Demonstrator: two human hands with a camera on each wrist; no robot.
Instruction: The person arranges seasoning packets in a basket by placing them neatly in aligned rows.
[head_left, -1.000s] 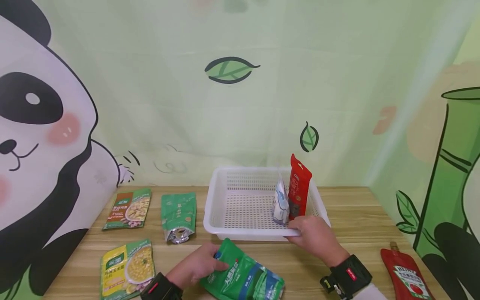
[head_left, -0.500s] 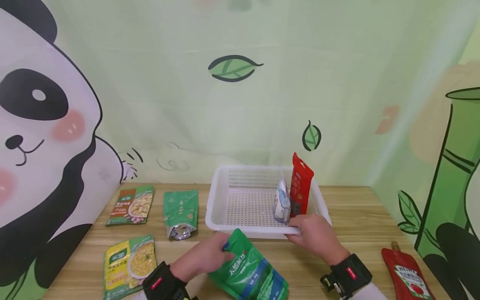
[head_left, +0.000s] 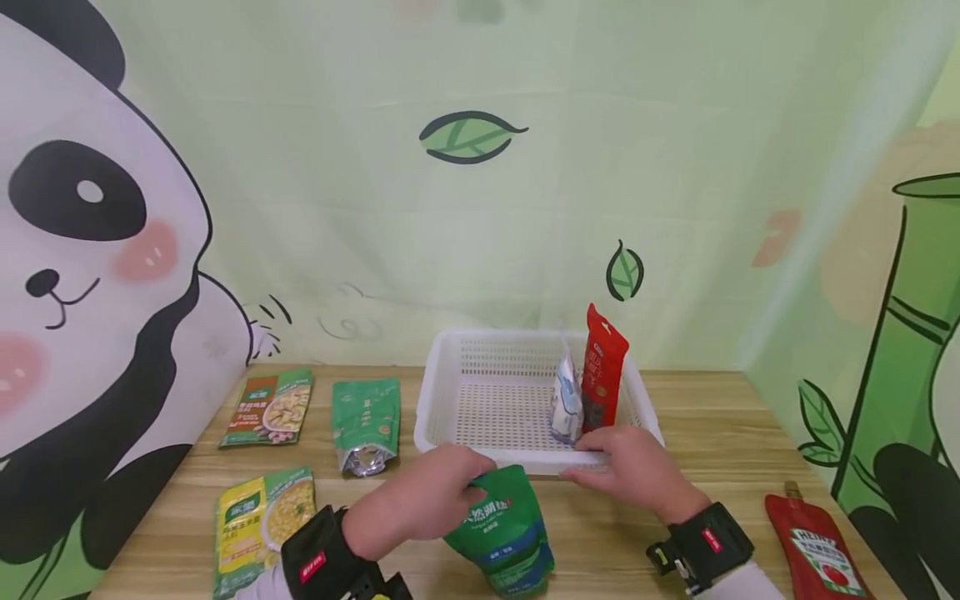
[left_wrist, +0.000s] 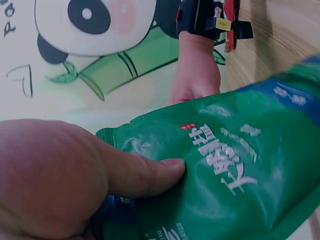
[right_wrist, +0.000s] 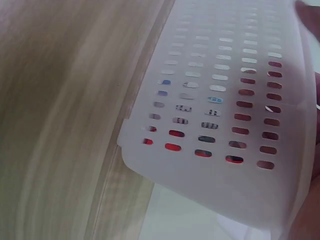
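My left hand point(head_left: 427, 496) pinches the top corner of a green salt bag point(head_left: 506, 529), which hangs tilted in front of the basket's near side. In the left wrist view the thumb point(left_wrist: 150, 175) presses flat on the bag's printed face; the fingers behind it are hidden. A white plastic basket point(head_left: 495, 457) stands at the middle of the table, and my right hand point(head_left: 637, 471) grips its near rim toward the right. Inside, at the right end, a tall red packet point(head_left: 603, 371) stands upright beside a small white-and-blue packet point(head_left: 567, 404). Through the basket wall point(right_wrist: 200, 170) red and blue show.
On the left of the wooden table point(head_left: 697, 408) lie a yellow soup packet point(head_left: 243, 529), a brown-and-green packet point(head_left: 268, 408) and a green pouch point(head_left: 367, 417) with a silver end. A red ketchup pouch point(head_left: 817, 546) lies at the far right. A printed panda curtain hangs behind.
My left hand has lifted the salt bag and brought it up and right toward the basket, turning it more upright. The right hand has stayed at the basket rim.
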